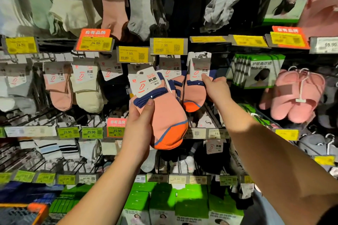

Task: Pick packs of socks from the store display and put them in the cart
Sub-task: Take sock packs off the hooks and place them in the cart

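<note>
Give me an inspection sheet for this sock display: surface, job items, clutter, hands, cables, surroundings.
Surface: display rack of pegs and yellow price tags.
Job's things: pink-and-orange sock pack off the pegs; second matching pack at its peg.
Clutter: pink slippers, green boxes, face-mask packs.
Hands: left hand grips the first pack; right hand pinches the second pack.
Cables: nothing seen.
Surroundings: cart not in view.

Retail shop, socks aisle: carded pink, cream & grey sock packs point(60, 87) hung on black wire display pegs point(33, 117), yellow & green paper price tags point(134, 54) w/ QR codes, stacked green cardboard boxes point(164, 201) below.
</note>
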The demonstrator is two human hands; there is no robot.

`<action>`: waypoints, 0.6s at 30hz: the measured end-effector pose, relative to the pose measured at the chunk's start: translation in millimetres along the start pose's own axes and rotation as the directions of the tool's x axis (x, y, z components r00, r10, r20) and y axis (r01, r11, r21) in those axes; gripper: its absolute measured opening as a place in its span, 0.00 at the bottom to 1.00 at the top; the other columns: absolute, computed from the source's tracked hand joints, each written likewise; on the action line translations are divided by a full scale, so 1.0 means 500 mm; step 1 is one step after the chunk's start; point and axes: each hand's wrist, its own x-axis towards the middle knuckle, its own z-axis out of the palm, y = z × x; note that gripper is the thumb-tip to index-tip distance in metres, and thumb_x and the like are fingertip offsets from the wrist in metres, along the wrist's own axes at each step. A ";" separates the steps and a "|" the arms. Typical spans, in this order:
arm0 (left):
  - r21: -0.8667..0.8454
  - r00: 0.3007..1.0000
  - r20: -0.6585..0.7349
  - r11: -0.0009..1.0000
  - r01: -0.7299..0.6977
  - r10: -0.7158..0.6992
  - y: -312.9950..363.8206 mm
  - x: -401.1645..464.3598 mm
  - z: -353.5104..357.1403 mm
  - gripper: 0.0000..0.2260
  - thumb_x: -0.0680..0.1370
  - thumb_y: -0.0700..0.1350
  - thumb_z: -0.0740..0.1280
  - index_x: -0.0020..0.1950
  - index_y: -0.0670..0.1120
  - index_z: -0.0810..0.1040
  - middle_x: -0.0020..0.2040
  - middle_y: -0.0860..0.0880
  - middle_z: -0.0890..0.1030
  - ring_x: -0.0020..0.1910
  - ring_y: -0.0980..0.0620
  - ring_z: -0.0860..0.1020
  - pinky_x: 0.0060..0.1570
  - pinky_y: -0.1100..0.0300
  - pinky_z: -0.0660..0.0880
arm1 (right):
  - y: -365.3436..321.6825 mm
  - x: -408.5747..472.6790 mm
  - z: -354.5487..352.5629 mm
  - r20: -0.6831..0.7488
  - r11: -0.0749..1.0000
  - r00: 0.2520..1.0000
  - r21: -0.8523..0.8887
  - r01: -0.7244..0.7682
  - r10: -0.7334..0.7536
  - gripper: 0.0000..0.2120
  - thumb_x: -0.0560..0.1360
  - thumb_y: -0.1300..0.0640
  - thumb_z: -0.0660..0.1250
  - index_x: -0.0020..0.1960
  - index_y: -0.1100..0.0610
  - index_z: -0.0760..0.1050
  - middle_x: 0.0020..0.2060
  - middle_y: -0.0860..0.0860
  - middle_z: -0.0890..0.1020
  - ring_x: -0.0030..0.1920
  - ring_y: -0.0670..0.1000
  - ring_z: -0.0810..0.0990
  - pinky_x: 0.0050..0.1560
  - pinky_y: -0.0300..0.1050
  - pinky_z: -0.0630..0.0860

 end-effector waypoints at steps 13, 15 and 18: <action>-0.019 1.000 0.008 1.000 0.005 -0.005 -0.005 -0.004 -0.003 0.13 0.81 0.46 0.66 0.64 0.58 0.74 0.58 0.54 0.85 0.60 0.51 0.82 0.65 0.44 0.75 | 0.019 -0.049 -0.032 -0.104 0.992 0.989 0.054 0.111 -0.105 0.31 0.76 0.38 0.67 0.67 0.61 0.69 0.61 0.57 0.75 0.60 0.56 0.77 0.53 0.46 0.72; -0.028 1.000 0.011 1.000 0.013 -0.012 -0.006 -0.008 -0.004 0.12 0.83 0.43 0.64 0.63 0.58 0.74 0.58 0.54 0.85 0.60 0.51 0.82 0.63 0.46 0.76 | 0.012 -0.103 -0.043 -0.133 0.977 0.978 0.119 0.179 -0.163 0.23 0.79 0.41 0.66 0.62 0.58 0.72 0.56 0.54 0.77 0.54 0.50 0.78 0.49 0.42 0.72; -0.034 0.999 0.024 0.999 0.026 -0.025 -0.010 -0.011 -0.002 0.12 0.83 0.42 0.63 0.63 0.57 0.74 0.57 0.55 0.85 0.59 0.52 0.82 0.59 0.51 0.77 | -0.010 -0.212 -0.049 0.032 0.949 0.971 0.221 0.225 -0.238 0.10 0.82 0.44 0.61 0.53 0.50 0.75 0.47 0.46 0.79 0.45 0.43 0.76 0.44 0.39 0.69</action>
